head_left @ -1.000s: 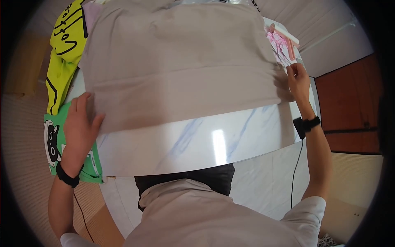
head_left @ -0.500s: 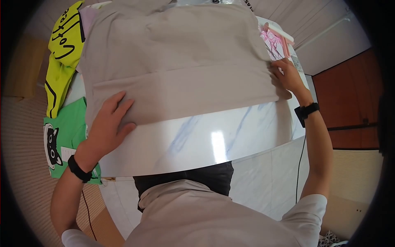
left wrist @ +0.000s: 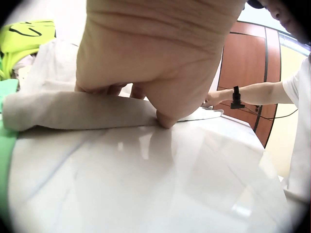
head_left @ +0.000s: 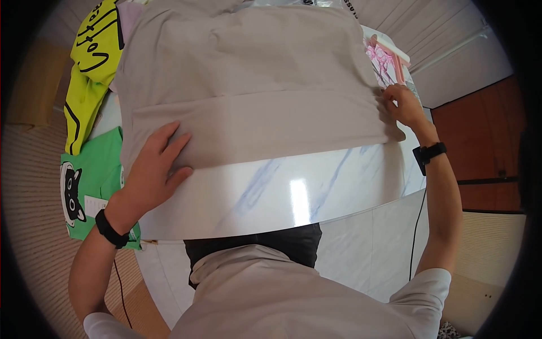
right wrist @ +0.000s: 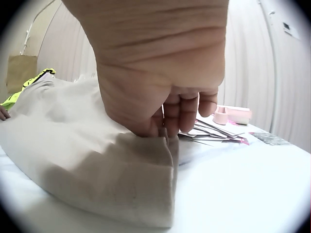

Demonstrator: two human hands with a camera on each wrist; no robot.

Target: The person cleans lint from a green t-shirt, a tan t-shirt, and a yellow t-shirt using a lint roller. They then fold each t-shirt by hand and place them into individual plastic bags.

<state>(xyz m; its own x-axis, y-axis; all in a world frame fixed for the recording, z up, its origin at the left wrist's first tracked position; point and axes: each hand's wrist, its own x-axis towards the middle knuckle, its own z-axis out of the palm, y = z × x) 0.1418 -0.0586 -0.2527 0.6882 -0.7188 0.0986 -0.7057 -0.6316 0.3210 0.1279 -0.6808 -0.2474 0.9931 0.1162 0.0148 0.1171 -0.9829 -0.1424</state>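
Nearest is the front edge of the bench [head_left: 254, 206], whose top is smooth, shiny and white, with bluish veins like marble. On it lies the grey-beige cloth [head_left: 282, 68], spread wide, its lower edge parallel to the bench edge, more or less. The left hand [head_left: 149, 172] rests on the lower left part of this cloth; its fingers are open and spread, and the thumb reaches down to the bench surface. At the right side, the right hand [head_left: 407, 107] pinches the layered edge of the cloth between thumb and fingers, and small gathers run from there.

The cloth looks soft, matte and flexible, rather light, and I judge it not fragile. It will probably wrinkle easily and slide on the glossy top, so a hold at the two side edges, with all layers together, seems best.

To the left is a green garment [head_left: 101, 158] with a black-and-white animal print and a white tag [head_left: 95, 206]. Farther, a bright yellow garment [head_left: 93, 51] hangs in loose folds. Pink crinkled material [head_left: 381, 58] lies beyond the right hand, and clear, glossy plastic [head_left: 324, 3] at the far edge.
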